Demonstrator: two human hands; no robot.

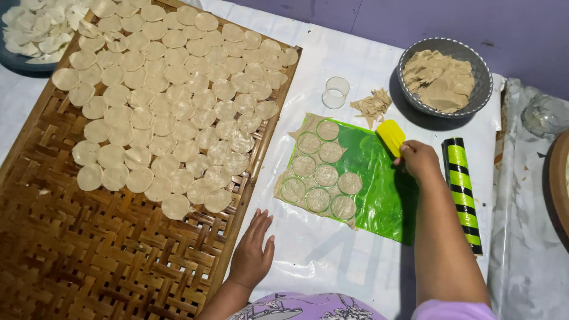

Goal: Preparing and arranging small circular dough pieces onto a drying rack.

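Right hand is closed around a yellow scraper, blade resting on the green sheet's upper edge. Rolled dough on the sheet is thin, beige and cut into nine discs. Left hand lies flat, fingers spread, holding nothing, beside the woven tray. One clear ring cutter, one bowl, one striped green-black roller.

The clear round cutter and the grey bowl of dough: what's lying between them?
In the head view, a small heap of torn dough scraps lies on the white sheet between the clear round cutter and the grey bowl.
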